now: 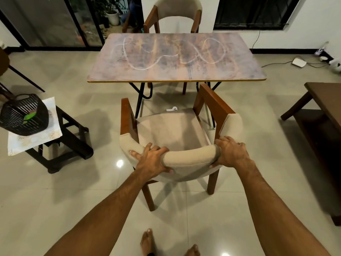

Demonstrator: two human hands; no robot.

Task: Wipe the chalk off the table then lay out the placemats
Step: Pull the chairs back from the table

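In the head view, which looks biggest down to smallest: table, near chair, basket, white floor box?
1. Table and near chair: alike, and the chair is nearer, so unranked.
2. Basket.
3. White box.

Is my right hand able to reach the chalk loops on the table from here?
Probably not. The right hand grips the chair by its backrest, and that chair stands between you and the table, with the chalk loops toward its far side.
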